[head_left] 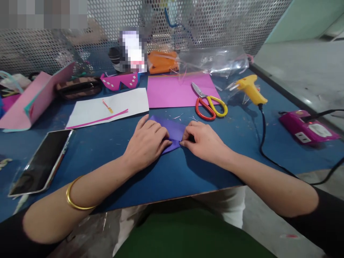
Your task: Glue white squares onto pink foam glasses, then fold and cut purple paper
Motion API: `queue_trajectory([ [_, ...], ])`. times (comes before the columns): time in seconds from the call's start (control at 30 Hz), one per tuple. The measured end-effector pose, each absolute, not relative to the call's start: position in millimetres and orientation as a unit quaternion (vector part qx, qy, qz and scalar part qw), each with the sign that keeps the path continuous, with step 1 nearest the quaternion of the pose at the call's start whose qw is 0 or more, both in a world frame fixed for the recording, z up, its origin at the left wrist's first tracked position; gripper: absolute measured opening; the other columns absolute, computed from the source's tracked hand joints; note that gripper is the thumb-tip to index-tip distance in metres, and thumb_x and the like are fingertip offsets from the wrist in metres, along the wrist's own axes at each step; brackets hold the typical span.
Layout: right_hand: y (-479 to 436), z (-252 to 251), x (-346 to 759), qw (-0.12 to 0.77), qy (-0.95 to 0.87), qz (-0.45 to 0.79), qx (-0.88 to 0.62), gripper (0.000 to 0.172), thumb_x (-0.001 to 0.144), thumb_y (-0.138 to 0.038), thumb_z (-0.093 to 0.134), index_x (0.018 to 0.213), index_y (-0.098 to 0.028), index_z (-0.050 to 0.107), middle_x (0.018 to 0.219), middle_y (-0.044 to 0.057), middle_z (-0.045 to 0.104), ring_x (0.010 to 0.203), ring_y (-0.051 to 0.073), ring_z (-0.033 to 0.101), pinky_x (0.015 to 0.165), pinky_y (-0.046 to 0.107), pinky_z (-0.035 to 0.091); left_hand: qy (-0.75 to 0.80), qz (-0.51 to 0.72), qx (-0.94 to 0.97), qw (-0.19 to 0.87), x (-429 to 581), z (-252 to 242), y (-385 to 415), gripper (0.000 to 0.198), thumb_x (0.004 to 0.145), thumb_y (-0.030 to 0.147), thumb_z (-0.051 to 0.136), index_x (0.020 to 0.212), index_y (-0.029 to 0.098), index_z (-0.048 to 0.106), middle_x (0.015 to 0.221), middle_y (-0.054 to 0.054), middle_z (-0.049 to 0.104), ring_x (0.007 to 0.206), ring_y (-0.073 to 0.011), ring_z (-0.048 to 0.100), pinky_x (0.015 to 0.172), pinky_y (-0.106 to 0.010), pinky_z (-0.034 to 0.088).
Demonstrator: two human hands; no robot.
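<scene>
A purple paper [172, 128] lies on the blue table, its near edge folded over. My left hand [147, 143] rests on its left part, fingers bent, with the thumb pressing the fold. At the paper's right corner, my right hand [202, 143] pinches the edge between thumb and forefinger. Scissors [205, 102] with red and yellow handles lie beyond my right hand, partly over a pink sheet [172, 91]. A white sheet [92, 109] with thin pink and orange strips on it is beyond my left hand.
A phone [43, 161] lies at the left. Pink party glasses [119, 81], a brown case [77, 87] and an orange pouch [163, 62] line the back. At the right are a yellow glue gun [251, 89] and a corded magenta power socket [309, 127].
</scene>
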State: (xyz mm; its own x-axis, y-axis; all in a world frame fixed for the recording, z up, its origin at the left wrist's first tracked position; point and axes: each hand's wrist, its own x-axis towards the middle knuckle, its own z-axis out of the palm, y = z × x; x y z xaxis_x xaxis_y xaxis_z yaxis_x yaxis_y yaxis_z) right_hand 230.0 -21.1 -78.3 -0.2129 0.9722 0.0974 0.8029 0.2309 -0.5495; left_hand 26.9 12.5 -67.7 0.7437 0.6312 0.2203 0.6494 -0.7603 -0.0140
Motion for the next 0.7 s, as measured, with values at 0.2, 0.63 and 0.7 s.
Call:
queue_trajectory([
  [0.2, -21, -80, 230, 0.224, -0.753, 0.192, -0.588, 0.015, 0.076, -0.015, 0.071, 0.066, -0.019, 0.060, 0.078, 0.002, 0.059, 0.078, 0.018, 0.055, 0.072, 0.033, 0.040, -0.284, -0.106, -0.949, 0.084, 26, -70, -23, 0.035, 0.101, 0.025, 0.038, 0.119, 0.009, 0.064, 0.118, -0.015, 0.069, 0.112, -0.0268, 0.060, 0.111, -0.045, 0.036],
  [0.63, -27, -87, 233, 0.255, -0.761, 0.177, -0.570, 0.016, 0.081, -0.019, 0.066, 0.066, -0.020, 0.059, 0.076, 0.001, 0.058, 0.075, 0.019, 0.057, 0.071, 0.034, 0.043, -0.376, -0.033, -0.921, -0.097, 19, -79, -75, 0.091, 0.090, 0.074, 0.029, 0.152, 0.007, 0.029, 0.162, -0.013, 0.020, 0.151, -0.0284, 0.017, 0.122, -0.050, 0.012],
  [0.7, -29, -88, 233, 0.258, -0.761, 0.174, -0.570, 0.015, 0.081, -0.020, 0.065, 0.067, -0.021, 0.059, 0.076, 0.002, 0.059, 0.076, 0.019, 0.057, 0.071, 0.035, 0.043, -0.372, -0.032, -0.921, -0.112, 18, -78, -74, 0.091, 0.090, 0.074, 0.030, 0.153, 0.008, 0.028, 0.163, -0.012, 0.019, 0.151, -0.0273, 0.015, 0.122, -0.048, 0.010],
])
